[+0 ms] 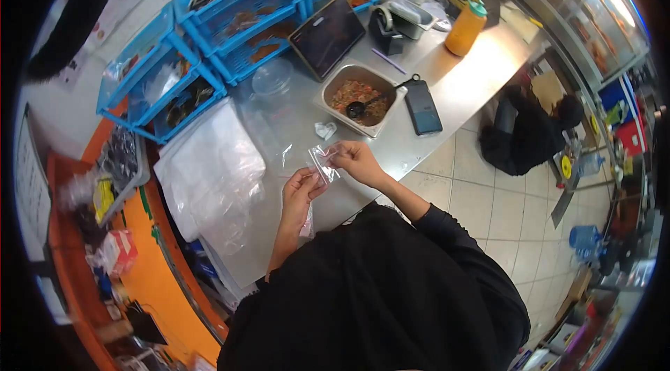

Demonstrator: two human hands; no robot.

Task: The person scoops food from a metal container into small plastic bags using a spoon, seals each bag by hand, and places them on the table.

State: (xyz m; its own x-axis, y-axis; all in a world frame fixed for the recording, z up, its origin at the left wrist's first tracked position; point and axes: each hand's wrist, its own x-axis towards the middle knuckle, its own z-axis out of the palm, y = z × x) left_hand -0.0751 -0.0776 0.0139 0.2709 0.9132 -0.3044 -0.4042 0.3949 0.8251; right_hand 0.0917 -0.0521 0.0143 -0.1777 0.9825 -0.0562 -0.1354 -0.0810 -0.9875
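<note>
1. Head view: the left hand (300, 188) pinches the lower left part of a small clear bag (323, 164) between thumb and fingers; the right hand (356, 161) pinches its upper right edge, fingertips together.
2. The bag is between the hands, above the tabletop (457, 81), close to its near edge. It looks very light, limp and slippery, apt to crease or cling to itself; a hard tug could stretch or tear it. Opposite corners or the rim give the best hold, with dry fingertips and a light pinch.
3. Just beyond the hands is a crumpled white scrap (324, 130), then the pan (382, 125) of chopped food (358, 91). The ladle (356, 110) sits in it, its handle sticking out over the rim towards the phone (423, 109), so a wide sweep forward or right could knock it.
4. To the left, loose plastic sheets (209, 165) cover much of the surface and could snag or slide. The steel between them and the pan offers some room.
5. Farther off, the tablet (328, 36), clear tub (272, 78) and blue racks (248, 22) bound the back. Rightwards the tabletop ends over the tiled floor (481, 193), where another person (516, 130) is well apart.
</note>
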